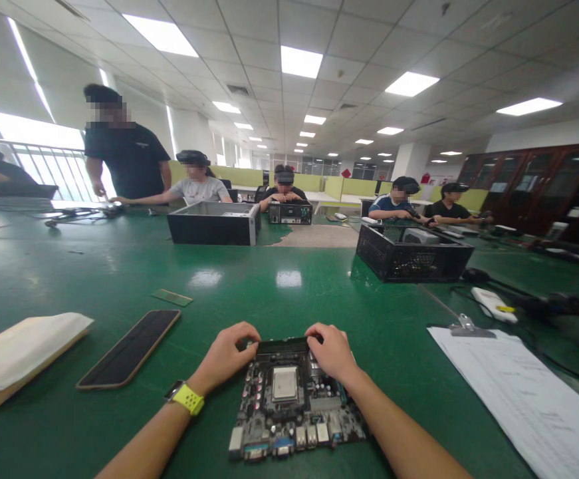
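Forearms frame the near edge at five and seven o'clock, and between them sits the motherboard [296, 407], our dial's centre, port side facing us, square metal-topped processor [285, 384] in its socket! Is the board flat on the green table [249, 279] or slightly raised? Can't tell. Left hand [229, 352], yellow-green watch band [188, 399] at the wrist, pinches the far corner at eleven o'clock, thumb against fingers. Right hand [334, 352] is at one o'clock, thumb and fingers gripping the far edge too. Out just past nine, a pale paper packet [24, 352]; nearer in, a dark slab [129, 349] with a tan rim, and at ten a thin green strip [171, 297]. Three o'clock, a clipboard [523, 399] with papers; two o'clock, a white device [493, 304] beside black cables. Farther off, one black computer case [413, 256] at one, another open case [212, 226] at eleven. Beyond that, a standing person [127, 156] in dark clothing, also towards eleven.
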Tool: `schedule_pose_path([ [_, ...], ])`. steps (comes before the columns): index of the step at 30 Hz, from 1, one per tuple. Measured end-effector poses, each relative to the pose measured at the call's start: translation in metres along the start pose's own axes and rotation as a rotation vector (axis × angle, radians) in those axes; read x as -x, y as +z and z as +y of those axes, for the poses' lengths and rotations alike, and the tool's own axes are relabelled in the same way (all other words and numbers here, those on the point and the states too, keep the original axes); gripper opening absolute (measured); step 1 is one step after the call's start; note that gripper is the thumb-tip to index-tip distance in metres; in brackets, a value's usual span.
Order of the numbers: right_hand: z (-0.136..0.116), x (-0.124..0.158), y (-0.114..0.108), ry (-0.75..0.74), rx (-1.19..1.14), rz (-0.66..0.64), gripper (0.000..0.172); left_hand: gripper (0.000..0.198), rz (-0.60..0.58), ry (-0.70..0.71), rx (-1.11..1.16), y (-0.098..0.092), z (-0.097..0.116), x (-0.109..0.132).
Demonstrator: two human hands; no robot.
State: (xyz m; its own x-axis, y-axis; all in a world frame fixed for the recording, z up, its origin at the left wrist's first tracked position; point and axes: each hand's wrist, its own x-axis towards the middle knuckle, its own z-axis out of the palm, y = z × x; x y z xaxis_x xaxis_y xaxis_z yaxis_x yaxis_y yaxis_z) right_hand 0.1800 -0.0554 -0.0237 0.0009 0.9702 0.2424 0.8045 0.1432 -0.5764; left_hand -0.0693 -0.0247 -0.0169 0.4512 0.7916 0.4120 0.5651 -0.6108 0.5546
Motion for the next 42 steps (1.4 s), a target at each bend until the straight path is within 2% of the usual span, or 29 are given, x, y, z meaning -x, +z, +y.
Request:
schedule_pose_path([
  [5, 0.002, 0.0, 0.001, -0.01, -0.002, -0.007, 0.018, 0.013, -0.004, -0.005, -0.002, -0.001, 0.002, 0.0],
  [9, -0.005, 0.0, -0.009, -0.033, 0.026, -0.003, 0.023, 0.016, 0.005, -0.027, -0.01, 0.0, 0.001, 0.0],
  [12, -0.029, 0.011, -0.022, -0.102, 0.054, 0.034, 0.027, 0.019, 0.074, -0.034, -0.031, 0.001, -0.004, 0.0],
  [15, -0.065, 0.037, -0.026, -0.28, 0.061, -0.052, 0.035, 0.02, 0.183, -0.05, -0.066, 0.0, -0.009, -0.001],
  [17, -0.085, 0.059, -0.018, -0.404, 0.086, -0.171, 0.053, 0.02, 0.237, -0.064, -0.088, -0.001, -0.011, -0.001],
  [19, -0.097, 0.078, -0.003, -0.439, 0.138, -0.26, 0.072, 0.02, 0.259, -0.07, -0.104, -0.002, -0.012, -0.002],
  [20, -0.1, 0.084, 0.006, -0.426, 0.166, -0.289, 0.075, 0.019, 0.261, -0.071, -0.11, -0.002, -0.012, -0.001],
  [22, -0.1, 0.092, 0.021, -0.396, 0.21, -0.326, 0.069, 0.018, 0.261, -0.068, -0.118, -0.001, -0.012, -0.001],
  [24, -0.098, 0.093, 0.031, -0.393, 0.233, -0.337, 0.06, 0.018, 0.269, -0.069, -0.12, -0.001, -0.012, -0.001],
  [27, -0.095, 0.089, 0.035, -0.413, 0.243, -0.336, 0.054, 0.018, 0.273, -0.072, -0.118, 0.0, -0.012, -0.001],
  [32, -0.082, 0.068, 0.016, -0.395, 0.238, -0.252, 0.039, 0.018, 0.274, -0.081, -0.118, -0.002, -0.009, 0.0],
  [35, -0.055, 0.038, -0.005, -0.302, 0.301, -0.203, 0.035, 0.018, 0.269, -0.083, -0.112, -0.003, -0.007, 0.001],
  [39, 0.0, -0.006, -0.03, -0.002, 0.424, -0.185, 0.037, 0.018, 0.255, -0.08, -0.097, -0.003, -0.006, 0.0],
  [42, 0.036, -0.026, -0.043, 0.144, 0.488, -0.106, 0.04, 0.018, 0.239, -0.073, -0.096, -0.001, -0.008, 0.0],
])
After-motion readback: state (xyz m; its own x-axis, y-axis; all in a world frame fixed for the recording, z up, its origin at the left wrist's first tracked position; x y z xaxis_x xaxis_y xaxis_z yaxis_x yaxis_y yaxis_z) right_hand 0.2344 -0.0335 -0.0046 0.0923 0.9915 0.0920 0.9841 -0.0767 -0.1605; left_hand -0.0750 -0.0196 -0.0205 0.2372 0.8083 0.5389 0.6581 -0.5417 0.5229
